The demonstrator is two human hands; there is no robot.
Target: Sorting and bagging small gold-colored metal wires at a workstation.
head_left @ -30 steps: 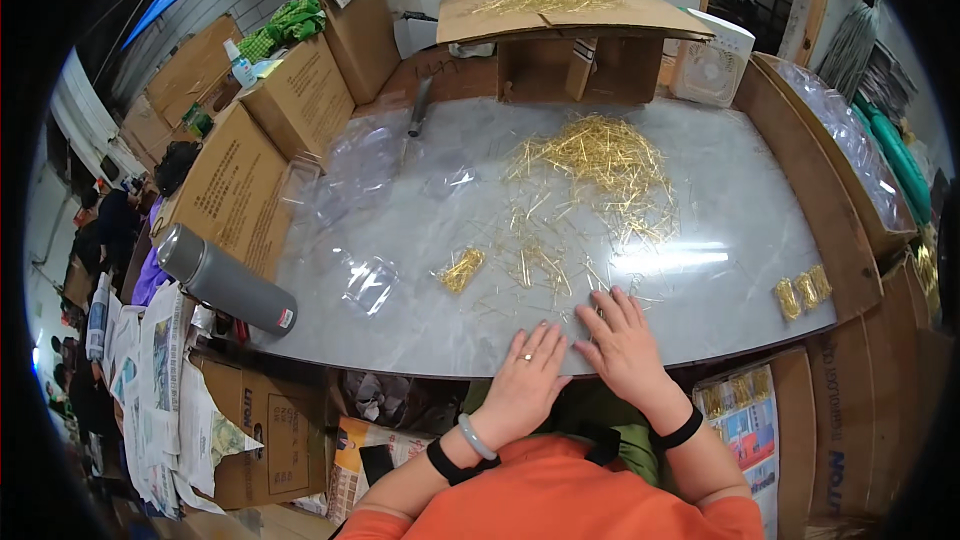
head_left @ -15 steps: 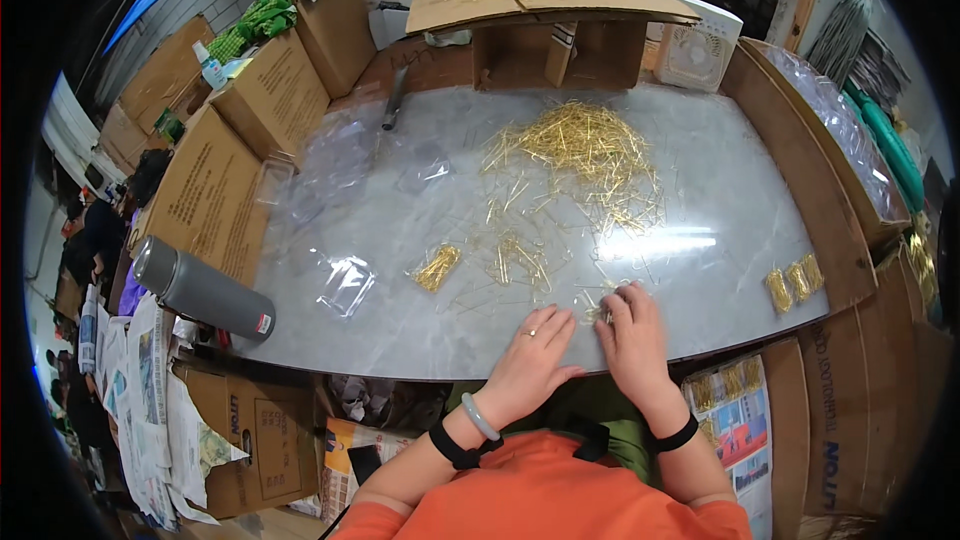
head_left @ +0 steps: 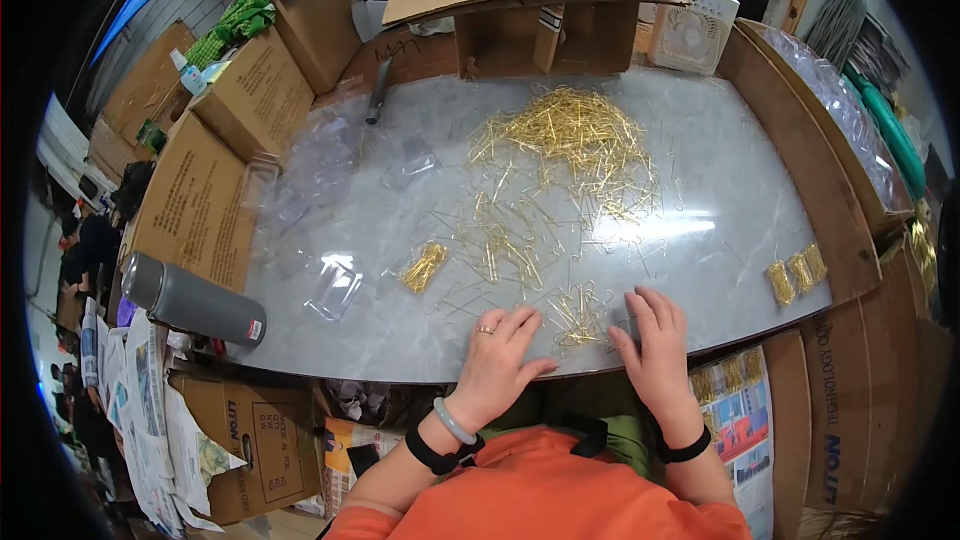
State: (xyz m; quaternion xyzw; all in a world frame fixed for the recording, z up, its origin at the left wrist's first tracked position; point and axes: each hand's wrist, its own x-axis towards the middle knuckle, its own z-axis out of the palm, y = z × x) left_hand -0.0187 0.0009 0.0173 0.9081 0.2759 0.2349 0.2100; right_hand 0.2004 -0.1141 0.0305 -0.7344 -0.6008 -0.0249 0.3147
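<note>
A small heap of gold wire hooks (head_left: 577,316) lies between my hands near the table's front edge. To its left my left hand (head_left: 497,358) rests palm down, fingers stretched and holding nothing I can see. On the heap's right side my right hand (head_left: 655,348) lies with fingers extended and thumb apart, close to a few loose wires. Farther off, a large pile of gold wire hooks (head_left: 572,135) spreads toward me into a scattered group (head_left: 505,250). A compact gold bundle (head_left: 425,267) sits to the left of that group.
Clear plastic boxes (head_left: 335,285) and a grey bottle (head_left: 195,302) are on the left. Several gold packs (head_left: 797,273) lie at the right edge. Cardboard boxes (head_left: 195,205) line the left side; a cardboard shelf (head_left: 545,35) and a white fan (head_left: 692,30) stand at the back.
My hands have moved apart, left hand leftward and right hand slightly rightward. The small heap of hooks they partly covered now shows between them. The view has shifted slightly.
</note>
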